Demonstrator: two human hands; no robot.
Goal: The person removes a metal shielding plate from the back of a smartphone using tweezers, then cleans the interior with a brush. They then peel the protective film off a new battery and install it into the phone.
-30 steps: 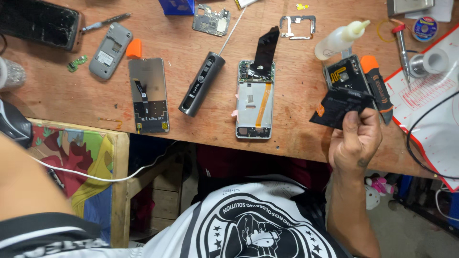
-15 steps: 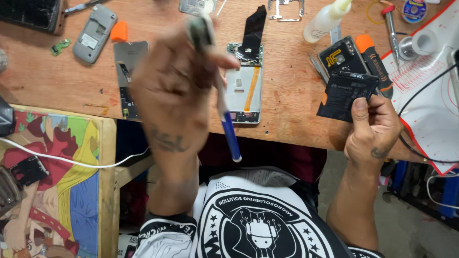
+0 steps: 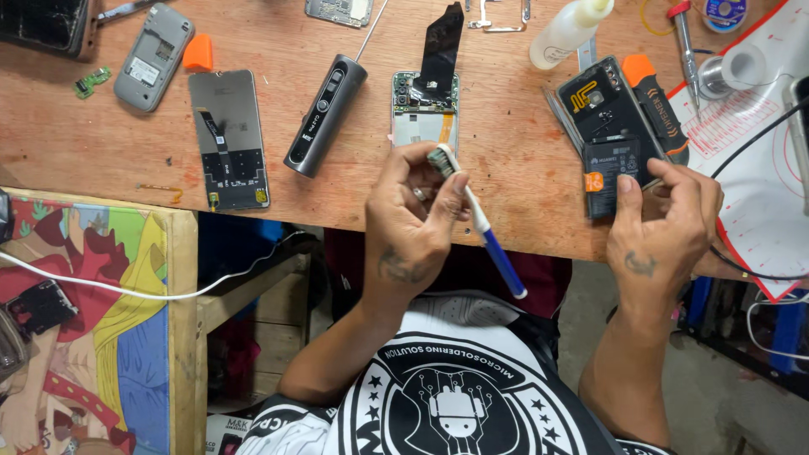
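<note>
At the near edge of the desk (image 3: 522,185): both hands work side by side above its front rim.
Left hand (image 3: 413,223): fingers curled together and clamped on a toothbrush, thumb lying along the handle.
Toothbrush (image 3: 480,223): white and blue; bristle head up by the fingertips, blue handle end slanting down to the right past the desk edge, over the person's lap.
Open phone (image 3: 425,109): back cover off, lying flat on the desk just beyond the left hand, which covers its near end; a black strip (image 3: 442,46) stands up from its top.
Right hand (image 3: 666,223): thumb and fingers closed on the lower edge of a black battery.
Battery (image 3: 611,173): flat, black with a small orange patch; held at the desk's front rim, touching a black phone part (image 3: 598,101) that lies just behind it.
Orange-tipped tool (image 3: 657,101): black body, lying just beside that part on the right.
Left of the open phone: a dark grey stick-shaped device (image 3: 324,114) set aslant, then a screen panel (image 3: 227,139) lying face down, well apart from the hands.
Far left: a grey phone shell (image 3: 154,55) and a small orange piece (image 3: 199,52) just beside it.
Far side: a white squeeze bottle (image 3: 569,32) on its side.
Right end: a white mat (image 3: 750,168) with red edging, a black cable (image 3: 758,135) running across it.
</note>
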